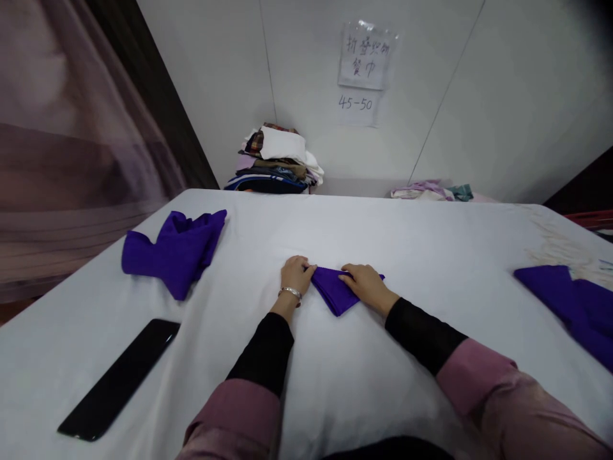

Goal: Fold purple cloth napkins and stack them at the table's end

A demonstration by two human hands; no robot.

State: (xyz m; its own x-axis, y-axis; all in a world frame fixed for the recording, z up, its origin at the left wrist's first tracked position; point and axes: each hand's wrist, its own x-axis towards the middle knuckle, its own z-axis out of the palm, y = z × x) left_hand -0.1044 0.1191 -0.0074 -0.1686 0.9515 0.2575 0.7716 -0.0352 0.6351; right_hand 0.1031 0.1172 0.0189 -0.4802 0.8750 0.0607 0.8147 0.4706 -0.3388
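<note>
A small folded purple cloth (pixel 334 291) lies on the white-covered table, its long edge away from me and a point towards me. At its left corner, my left hand (pixel 297 275) pinches the cloth between thumb and fingers. My right hand (pixel 366 284) lies over the cloth's right part, thumb and fingers closed on its upper edge. The right corner shows a little beyond my fingers.
A crumpled purple cloth (pixel 179 252) lies left on the table (pixel 230 358), above a black tray-like object (pixel 122 377). More purple cloth (pixel 575 306) is at the right edge. Behind the table are a clothes pile (pixel 280 160) and fabrics (pixel 426 190).
</note>
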